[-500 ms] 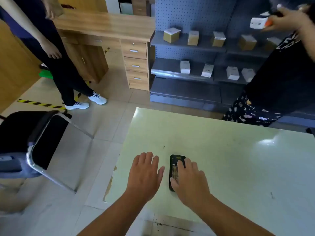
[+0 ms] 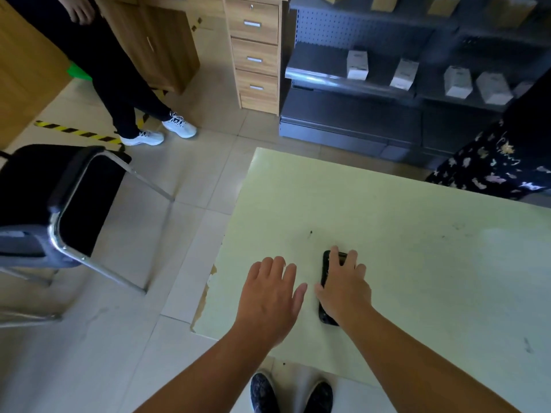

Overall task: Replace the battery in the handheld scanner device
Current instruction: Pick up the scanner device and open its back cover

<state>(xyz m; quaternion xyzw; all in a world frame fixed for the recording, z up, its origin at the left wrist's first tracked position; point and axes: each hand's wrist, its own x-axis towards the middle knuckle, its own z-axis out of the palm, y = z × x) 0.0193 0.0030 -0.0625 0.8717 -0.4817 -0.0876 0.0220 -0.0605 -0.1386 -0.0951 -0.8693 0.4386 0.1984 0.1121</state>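
A black handheld scanner (image 2: 326, 275) lies flat on the pale green table (image 2: 417, 248) near its front left corner. My right hand (image 2: 343, 286) covers most of it, fingers spread over its top and thumb along its left edge. My left hand (image 2: 269, 296) rests just to the left of the scanner, palm down, fingers apart, holding nothing. Whether the right hand grips the scanner or only presses on it is unclear. No battery is visible.
A black chair with a metal frame (image 2: 56, 204) stands left of the table. A person in white trainers (image 2: 155, 132) stands by a wooden drawer unit (image 2: 255, 55). Grey shelves with small boxes (image 2: 402, 76) are behind. Another person's patterned clothing (image 2: 492, 168) is at the table's far right.
The view has tilted downward, so my feet show below the table edge. My right hand has slid further up over the scanner. The left hand has stayed beside it.
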